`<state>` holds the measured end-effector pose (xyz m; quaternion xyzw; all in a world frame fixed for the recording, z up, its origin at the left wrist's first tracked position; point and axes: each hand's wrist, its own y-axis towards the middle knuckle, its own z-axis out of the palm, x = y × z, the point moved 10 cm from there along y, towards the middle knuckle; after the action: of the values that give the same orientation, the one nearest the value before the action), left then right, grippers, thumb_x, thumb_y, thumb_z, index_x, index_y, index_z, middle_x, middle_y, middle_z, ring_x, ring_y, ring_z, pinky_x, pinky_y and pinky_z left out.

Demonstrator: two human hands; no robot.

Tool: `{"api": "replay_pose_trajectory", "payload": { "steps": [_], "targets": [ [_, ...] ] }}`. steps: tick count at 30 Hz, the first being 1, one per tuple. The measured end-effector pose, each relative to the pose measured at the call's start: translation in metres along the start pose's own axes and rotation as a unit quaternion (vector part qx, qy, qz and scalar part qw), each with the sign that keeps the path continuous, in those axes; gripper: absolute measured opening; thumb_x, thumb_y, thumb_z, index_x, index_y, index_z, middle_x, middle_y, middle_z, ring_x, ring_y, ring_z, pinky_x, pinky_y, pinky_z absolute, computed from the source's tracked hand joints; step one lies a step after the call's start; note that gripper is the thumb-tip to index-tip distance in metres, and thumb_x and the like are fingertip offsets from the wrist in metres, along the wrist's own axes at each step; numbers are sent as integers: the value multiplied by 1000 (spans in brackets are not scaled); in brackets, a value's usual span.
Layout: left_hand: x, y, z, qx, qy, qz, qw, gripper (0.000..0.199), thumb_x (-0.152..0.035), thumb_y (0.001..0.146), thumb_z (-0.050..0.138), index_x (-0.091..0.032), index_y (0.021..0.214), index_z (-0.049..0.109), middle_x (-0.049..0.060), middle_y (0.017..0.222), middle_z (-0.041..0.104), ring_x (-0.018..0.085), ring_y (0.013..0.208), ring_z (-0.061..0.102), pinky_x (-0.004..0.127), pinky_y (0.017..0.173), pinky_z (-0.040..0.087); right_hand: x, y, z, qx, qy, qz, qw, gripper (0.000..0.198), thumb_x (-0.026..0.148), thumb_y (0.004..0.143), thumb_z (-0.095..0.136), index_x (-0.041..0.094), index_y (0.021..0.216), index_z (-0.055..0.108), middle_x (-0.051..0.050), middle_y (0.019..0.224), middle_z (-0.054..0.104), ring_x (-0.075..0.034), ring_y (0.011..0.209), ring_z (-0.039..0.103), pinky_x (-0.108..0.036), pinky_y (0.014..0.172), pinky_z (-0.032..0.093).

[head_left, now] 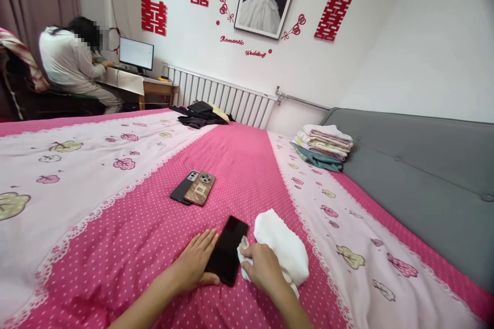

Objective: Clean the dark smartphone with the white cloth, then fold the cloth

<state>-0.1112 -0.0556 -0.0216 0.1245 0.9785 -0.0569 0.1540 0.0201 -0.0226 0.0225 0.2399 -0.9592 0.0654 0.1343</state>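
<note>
A black smartphone (228,247) lies screen up on the pink dotted bedspread (154,236). Along its left edge rests my left hand (196,262), fingers stretched out and touching the phone's side. My right hand (264,266) is closed on a bunched part of a white cloth (283,241), at the phone's right edge. The rest of the cloth spreads out on the bed beyond and to the right of that hand. Farther off, a brown patterned phone (199,189) partly overlaps a dark grey phone (180,193), both with their camera sides up.
Folded towels (324,144) are stacked by the grey headboard (417,180). Dark clothes (200,113) lie at the bed's far edge, before a radiator (219,92). At the back left, a person (69,61) sits at a desk with a monitor (136,54).
</note>
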Motion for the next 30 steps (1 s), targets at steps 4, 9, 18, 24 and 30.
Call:
{"api": "replay_pose_trajectory", "payload": {
  "steps": [4,9,18,24,30],
  "targets": [
    [6,2,1,-23,-13,14,1000,98,-74,67,49,-15,141,26,19,146,25,35,134,20,52,108,19,11,-12,3,25,36,-59,997,32,20,74,55,27,102,70,-5,99,71,-23,95,63,-25,78,40],
    [8,2,-1,-35,-12,24,999,94,-71,68,51,-16,141,26,18,146,25,33,134,21,49,108,21,26,-26,8,65,97,-136,984,34,17,72,57,29,102,69,1,98,71,-18,91,64,-20,74,40],
    [8,0,0,-41,-10,17,999,92,-70,70,50,-16,140,27,17,146,26,33,134,21,49,108,20,35,-26,14,55,100,-156,981,29,22,73,60,30,98,71,0,89,72,-17,81,62,-20,70,38],
    [1,-2,-1,-23,-10,6,1000,90,-68,71,50,-14,140,28,17,146,24,31,135,21,47,110,17,46,-26,18,48,121,-175,976,28,21,74,59,29,98,71,-1,85,71,-14,73,60,-19,64,36],
    [-3,-5,-2,13,22,-35,999,78,-30,70,55,-10,140,27,14,147,21,25,136,19,41,111,15,70,-23,24,26,73,-229,970,23,15,76,57,26,89,72,-1,81,69,-14,78,59,-20,67,35]
  ]
}}
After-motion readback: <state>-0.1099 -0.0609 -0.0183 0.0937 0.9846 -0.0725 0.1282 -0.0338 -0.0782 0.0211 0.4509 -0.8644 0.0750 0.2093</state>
